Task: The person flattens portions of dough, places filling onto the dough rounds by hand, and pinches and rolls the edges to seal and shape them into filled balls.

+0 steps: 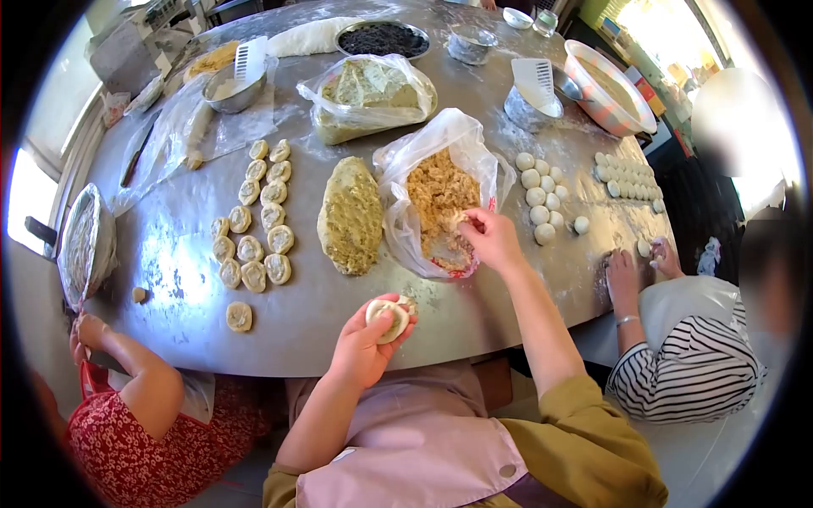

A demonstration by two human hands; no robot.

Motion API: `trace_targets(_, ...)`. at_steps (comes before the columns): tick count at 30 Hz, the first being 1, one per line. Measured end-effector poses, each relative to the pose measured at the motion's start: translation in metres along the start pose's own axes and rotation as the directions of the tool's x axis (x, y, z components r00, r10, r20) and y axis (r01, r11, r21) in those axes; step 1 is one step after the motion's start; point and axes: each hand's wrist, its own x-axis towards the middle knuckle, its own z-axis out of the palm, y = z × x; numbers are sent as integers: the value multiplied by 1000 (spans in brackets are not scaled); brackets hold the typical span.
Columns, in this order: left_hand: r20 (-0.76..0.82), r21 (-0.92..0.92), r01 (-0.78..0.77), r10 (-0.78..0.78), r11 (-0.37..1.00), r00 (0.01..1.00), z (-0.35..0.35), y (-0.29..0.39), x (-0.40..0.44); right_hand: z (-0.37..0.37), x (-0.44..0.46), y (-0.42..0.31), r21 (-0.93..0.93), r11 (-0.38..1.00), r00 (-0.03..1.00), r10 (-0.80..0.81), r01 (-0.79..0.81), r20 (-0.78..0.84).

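Note:
My left hand [360,351] is closed around a flattened round of dough [385,322], held up over the table's near edge with the thumb pressed on its face. My right hand [491,241] reaches to the right side of an open plastic bag [398,161] of crumbly orange-brown filling [440,190]. Its fingers are pinched on a small pale lump of what looks like that filling. Left of the bag lies a greenish mound of filling [350,220]. Farther left, flat dough rounds [252,275] stand in rows.
A bag of green paste [368,93] and a bowl of dark filling [383,40] stand behind. Dough balls [535,196] lie to the right, near a co-worker's hands [625,284]. Another co-worker's hand [89,332] is at the left by a wrapped bowl [87,245]. A knife [138,152] lies left.

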Motion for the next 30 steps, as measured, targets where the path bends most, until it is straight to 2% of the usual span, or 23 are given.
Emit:
trace_targets(3, 8, 74, -7, 6, 997, 1000, 12, -4, 12, 5, -3, 7, 364, 931, 999, 29, -36, 24)
trace_targets(6, -3, 96, -63, 63, 993, 998, 20, -8, 33, -1, -17, -19, 711, 613, 935, 157, -344, 317)
trace_targets(8, -22, 98, -90, 92, 991, 995, 22, -13, 51, -1, -28, -35, 743, 509, 890, 118, -435, 440)
trace_targets(9, -1, 9, -93, 93, 996, 996, 26, -14, 57, 1, -33, -39, 749, 453, 862, 96, -484, 499)
trace_targets(10, 21, -78, -93, 95, 993, 995, 30, -15, 62, 8, -37, -37, 776, 432, 868, 34, -460, 495)
trace_targets(11, 43, -162, -89, 97, 983, 994, 33, -15, 66, 14, -41, -40, 741, 542, 891, 34, -397, 452)
trace_targets(13, 70, -129, -118, 128, 985, 989, 42, -14, 64, 22, -49, -52, 631, 734, 934, 13, -251, 356)
trace_targets(15, 78, -140, -152, 164, 978, 983, 39, -18, 69, 27, -54, -51, 385, 923, 968, -102, 6, 230)
trace_targets(16, 36, -108, -151, 155, 983, 987, 37, -18, 69, 25, -55, -54, 245, 959, 966, -189, 143, 175)
trace_targets(17, 22, 12, -169, 169, 986, 985, 36, -18, 68, 23, -57, -56, 92, 959, 951, -280, 269, 133)
trace_targets(19, 0, 252, -189, 196, 949, 981, 35, -19, 65, 24, -60, -61, 4, 932, 927, -361, 363, 104)
trace_targets(20, -3, 243, -185, 191, 952, 982, 33, -20, 65, 25, -61, -63, -43, 912, 911, -402, 407, 91)
trace_targets(23, 3, 182, -184, 187, 966, 982, 29, -20, 65, 24, -60, -65, 56, 926, 918, -379, 374, 117)
trace_targets(26, 16, 45, -177, 176, 983, 984, 26, -16, 62, 17, -53, -64, 124, 960, 948, -270, 252, 169)
trace_targets(29, -2, -73, -163, 163, 984, 987, 23, -8, 57, 9, -33, -58, 233, 971, 995, -63, 44, 74)
trace_targets(30, -10, -88, -162, 162, 983, 987, 21, -6, 55, 7, -21, -50, 158, 987, 998, -46, 38, 49)
